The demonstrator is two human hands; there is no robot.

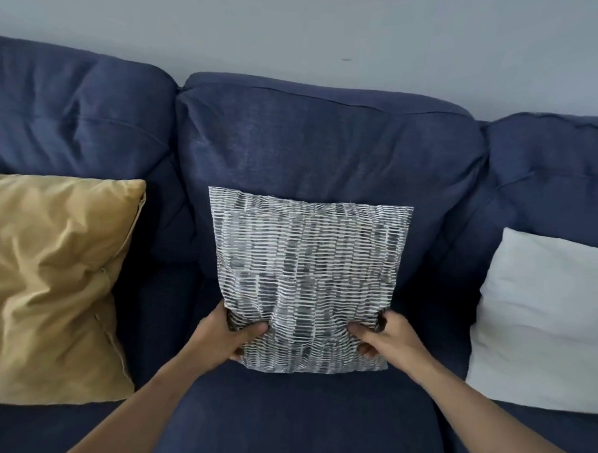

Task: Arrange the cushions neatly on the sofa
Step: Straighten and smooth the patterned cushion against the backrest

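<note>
A grey-and-white striped cushion (306, 267) stands upright on the middle seat of the dark blue sofa (321, 148), leaning against the back cushion. My left hand (227, 336) grips its lower left corner and my right hand (385, 336) grips its lower right corner, thumbs pressed into the front. A mustard yellow cushion (52, 284) leans on the left seat. A plain white cushion (543, 322) leans on the right seat.
A pale grey wall (299, 31) rises behind the sofa back. Bare blue seat (299, 418) lies in front of the striped cushion, between my forearms. Gaps of blue fabric separate the three cushions.
</note>
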